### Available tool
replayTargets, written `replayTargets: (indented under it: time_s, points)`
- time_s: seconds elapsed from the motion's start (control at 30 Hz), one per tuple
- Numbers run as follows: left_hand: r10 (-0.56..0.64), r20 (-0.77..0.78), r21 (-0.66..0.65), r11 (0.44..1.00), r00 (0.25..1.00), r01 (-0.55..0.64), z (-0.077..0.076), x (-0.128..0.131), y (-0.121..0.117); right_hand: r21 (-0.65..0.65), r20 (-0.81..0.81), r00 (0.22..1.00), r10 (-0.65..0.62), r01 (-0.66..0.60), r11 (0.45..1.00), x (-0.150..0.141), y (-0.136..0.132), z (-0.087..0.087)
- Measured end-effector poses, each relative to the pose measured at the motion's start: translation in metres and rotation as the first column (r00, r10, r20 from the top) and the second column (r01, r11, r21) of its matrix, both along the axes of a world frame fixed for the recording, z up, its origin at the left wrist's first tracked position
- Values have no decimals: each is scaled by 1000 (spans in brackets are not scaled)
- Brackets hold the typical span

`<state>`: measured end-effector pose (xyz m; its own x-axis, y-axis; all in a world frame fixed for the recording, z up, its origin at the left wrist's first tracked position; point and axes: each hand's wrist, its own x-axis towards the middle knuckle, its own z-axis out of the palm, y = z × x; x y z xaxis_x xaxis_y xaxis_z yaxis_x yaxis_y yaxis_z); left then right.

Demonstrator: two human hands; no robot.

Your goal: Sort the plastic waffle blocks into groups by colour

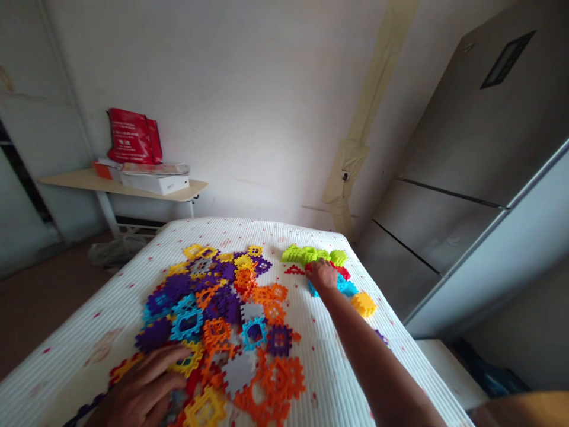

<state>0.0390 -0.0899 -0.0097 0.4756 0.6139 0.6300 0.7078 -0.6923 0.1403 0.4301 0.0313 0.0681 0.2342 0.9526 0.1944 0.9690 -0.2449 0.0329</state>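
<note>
My right hand (323, 276) reaches far across the table, its fingers closed over a red interlocking plastic tile (308, 268) beside the other red tiles (343, 271). A red triangular piece (294, 270) lies just left of it. Lime green tiles (306, 254) sit behind the hand, with blue tiles (347, 287) and yellow tiles (364, 304) nearer me. At the near left, my left hand (149, 382) rests with fingers apart over a mixed pile, its fingertips by a yellow window-shaped tile (190, 359). The pile also holds orange tiles (280, 382), purple tiles (229, 303) and grey tiles (240, 372).
A white ribbed cloth (324, 362) covers the table. At the back left, a side table (75, 179) bears a red bag (133, 137) and a white box (166, 185). A grey refrigerator (448, 160) stands close on the right, and a wall (249, 118) rises behind.
</note>
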Motion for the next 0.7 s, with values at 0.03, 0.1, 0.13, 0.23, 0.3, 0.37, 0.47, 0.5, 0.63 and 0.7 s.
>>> replayTargets:
  time_s: [0.03, 0.1, 0.13, 0.23, 0.3, 0.37, 0.47, 0.5, 0.63, 0.7]
  points:
    - [-18, -43, 13, 1000, 999, 19, 2, -1, 1, 3, -3, 1000, 1, -1, 1000, 0, 1, -1]
    - [-41, -108, 23, 999, 993, 44, 6, -3, 1, 8, -13, 1000, -1, 1, 1000, 1, 2, -2]
    - [-40, -122, 19, 999, 992, 43, 8, -3, 0, 7, -17, 1000, -2, 2, 1000, 2, 2, -1]
    - [-16, -110, -7, 1000, 994, 16, 12, -1, -2, 43, -39, 999, 22, -21, 999, 0, 0, 1]
    - [-20, -98, -18, 1000, 995, 18, 15, 2, -4, 94, -58, 996, 74, -69, 993, -5, -7, 3]
    - [-24, -87, -20, 1000, 996, 23, 18, 4, -6, 150, -95, 982, 163, -148, 978, -14, -17, 3]
    - [-20, -70, -10, 1000, 997, 19, 22, 5, -8, 199, -195, 927, 322, -284, 938, -33, -40, -1]
    - [-15, -64, -11, 1000, 998, 15, 23, 5, -9, 207, -239, 896, 374, -330, 921, -40, -48, -3]
    - [22, -8, -35, 999, 1000, -22, 23, 3, -13, 202, -397, 725, 562, -529, 824, -66, -78, -6]
    - [32, 34, -31, 999, 999, -31, 23, 2, -15, 235, -427, 609, 668, -639, 733, -81, -90, -4]
